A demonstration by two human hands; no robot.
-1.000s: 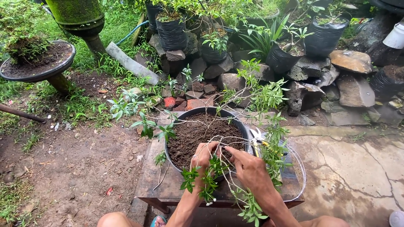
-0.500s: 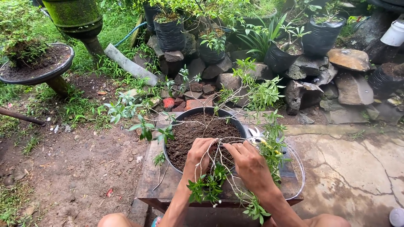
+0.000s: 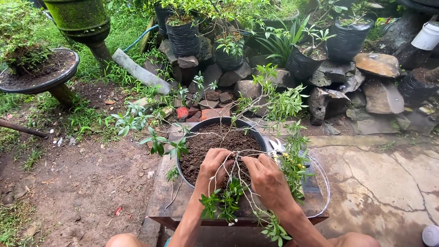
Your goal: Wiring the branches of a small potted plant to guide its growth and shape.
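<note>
A round black pot [image 3: 187, 137] full of dark soil [image 3: 208, 144] stands on a low wooden table [image 3: 160, 196]. A small plant with thin pale branches [image 3: 256, 112] and green leaves spreads out of it. My left hand [image 3: 215, 165] and my right hand [image 3: 265, 176] meet over the pot's near side, fingers closed around the thin stems [image 3: 236, 167] at the plant's base. A leafy branch [image 3: 224, 201] hangs down between my wrists.
A coil of silver wire [image 3: 325, 187] and a white-handled tool [image 3: 276, 145] lie on the table right of the pot. Rocks [image 3: 379, 64] and black bagged plants [image 3: 185, 34] stand behind. A shallow soil dish [image 3: 41, 68] stands on a post at the left. Cracked concrete [image 3: 384, 183] lies to the right.
Both hands have moved up and further over the soil, closing tighter on the stems. The hanging leafy branch has shifted up with them.
</note>
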